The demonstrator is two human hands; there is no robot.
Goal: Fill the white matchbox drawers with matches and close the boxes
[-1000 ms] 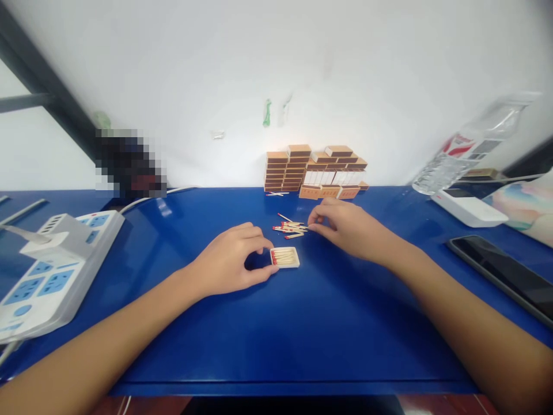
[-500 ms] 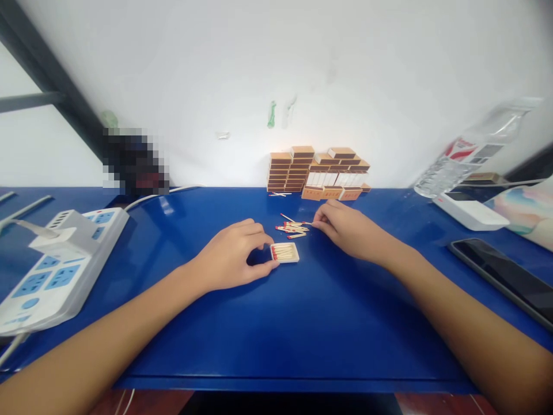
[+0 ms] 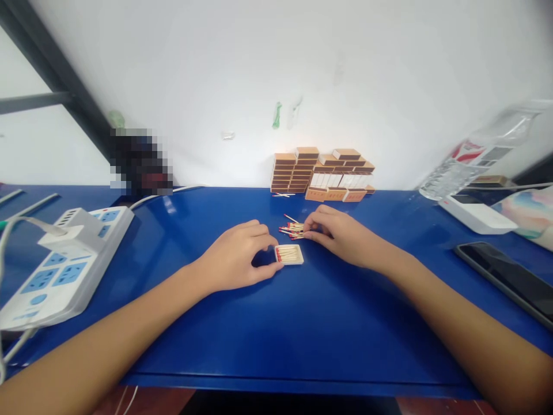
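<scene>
My left hand [image 3: 242,253] grips the left end of a small white matchbox tray [image 3: 300,260] between thumb and index finger. Several red-headed matches [image 3: 287,253] lie in the tray. Just behind it is a loose pile of matches [image 3: 296,228] on the blue table [image 3: 276,328]. The thumb and index finger of my right hand [image 3: 330,230] are at the right end of this pile, a little apart, with match ends between them; whether they hold one is too small to tell.
Stacked matchboxes [image 3: 294,173] stand against the wall, a few matches [image 3: 283,195] before them. A power strip [image 3: 64,271] lies at the left. At the right are a clear bottle [image 3: 470,153], a white device [image 3: 477,214] and a black phone [image 3: 510,276].
My right hand has moved left and slightly nearer, to the match pile, and its thumb and index finger have parted. My left hand stays on the tray. The view has shifted slightly.
</scene>
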